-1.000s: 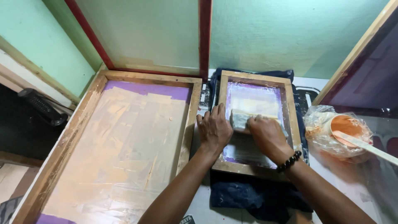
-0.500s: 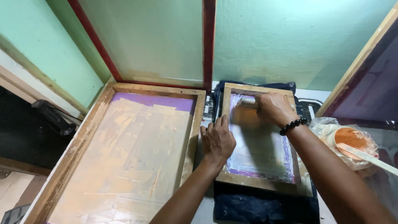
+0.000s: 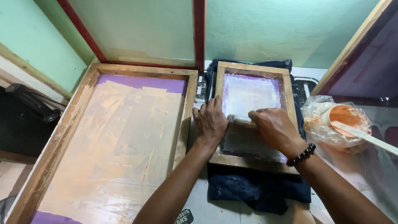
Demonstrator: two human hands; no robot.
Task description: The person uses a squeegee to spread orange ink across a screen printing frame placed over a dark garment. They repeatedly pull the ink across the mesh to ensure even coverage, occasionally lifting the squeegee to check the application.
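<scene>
Now my left hand (image 3: 210,121) presses flat on the left rail of the small frame (image 3: 253,70) at center frame, fingers spread, while my right hand (image 3: 273,129) clenches the squeegee (image 3: 239,119) across its mesh; dark cloth (image 3: 257,188) lies beneath, big frame (image 3: 74,124) left, paint tub (image 3: 346,116) right.

Open mesh lies beyond the right hand (image 3: 275,128) inside the small wooden-framed printing screen (image 3: 293,103). The left hand (image 3: 210,121) blocks its left rail. A large wooden-framed screen (image 3: 187,112) crowds the left; a plastic-wrapped orange paint pot (image 3: 338,120) stands near on the right.
</scene>
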